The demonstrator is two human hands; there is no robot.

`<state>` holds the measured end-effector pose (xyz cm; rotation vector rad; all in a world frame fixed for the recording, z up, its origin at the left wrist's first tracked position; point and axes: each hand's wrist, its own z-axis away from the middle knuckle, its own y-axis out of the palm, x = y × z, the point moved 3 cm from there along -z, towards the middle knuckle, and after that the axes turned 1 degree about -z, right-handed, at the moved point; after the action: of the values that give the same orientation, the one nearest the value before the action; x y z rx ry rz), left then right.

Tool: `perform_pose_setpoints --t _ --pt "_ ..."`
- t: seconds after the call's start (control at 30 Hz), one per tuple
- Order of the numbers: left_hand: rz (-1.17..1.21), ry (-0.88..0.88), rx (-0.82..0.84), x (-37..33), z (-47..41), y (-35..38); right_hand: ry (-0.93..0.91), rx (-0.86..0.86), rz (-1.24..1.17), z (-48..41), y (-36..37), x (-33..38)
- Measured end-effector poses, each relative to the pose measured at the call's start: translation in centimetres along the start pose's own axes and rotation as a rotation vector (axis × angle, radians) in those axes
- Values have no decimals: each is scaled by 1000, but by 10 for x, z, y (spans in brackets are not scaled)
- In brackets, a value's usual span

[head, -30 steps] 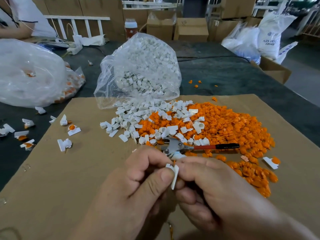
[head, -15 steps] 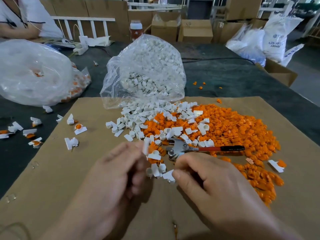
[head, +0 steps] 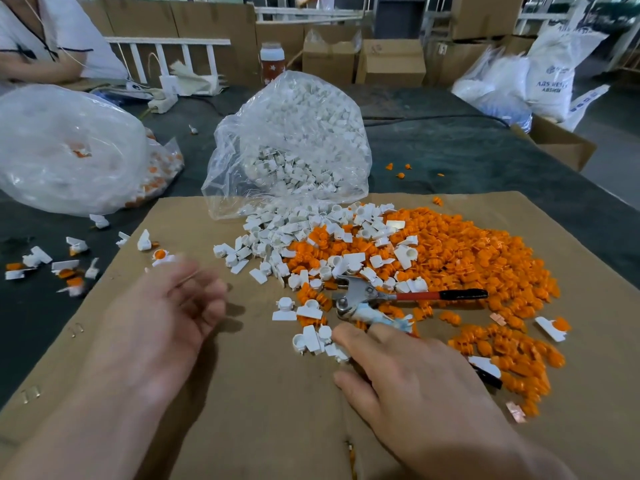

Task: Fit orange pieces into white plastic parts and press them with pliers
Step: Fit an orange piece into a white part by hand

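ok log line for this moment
left hand: fingers loose, blurred | right hand: fingertip on white parts | pliers: unheld, lying on orange pieces

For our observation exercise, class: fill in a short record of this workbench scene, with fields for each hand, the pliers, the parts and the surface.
Left hand: open, blurred, nothing visible in it
Right hand: open, one fingertip touching loose white parts
Pliers: lying among the orange pieces, red handle pointing right
Bag: clear, holding more white parts
Surface: cardboard sheet
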<state>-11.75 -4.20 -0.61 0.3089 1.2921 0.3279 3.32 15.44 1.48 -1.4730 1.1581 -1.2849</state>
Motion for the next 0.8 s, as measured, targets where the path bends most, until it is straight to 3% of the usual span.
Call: perform_pose_setpoints --t 0.1,0.17,0.2,0.37,0.6,0.7,0.8 --pt "-1000 349 153 2 28 27 -9 -6 51 -3 -1 5" --pt "-1400 468 278 11 43 36 2 7 78 -6 -1 6" --pt "-1460 522 314 14 45 37 10 15 90 -6 -1 5" --pt "-1539 788 460 19 46 44 35 45 97 -7 -1 3" --pt "-1434 807 446 17 48 44 59 -73 -50 -3 -8 0" --pt "-1396 805 420 19 48 43 74 -140 -213 -2 -11 -1" --pt "-1242 792 358 13 54 44 149 -216 -588 -1 -12 -8"
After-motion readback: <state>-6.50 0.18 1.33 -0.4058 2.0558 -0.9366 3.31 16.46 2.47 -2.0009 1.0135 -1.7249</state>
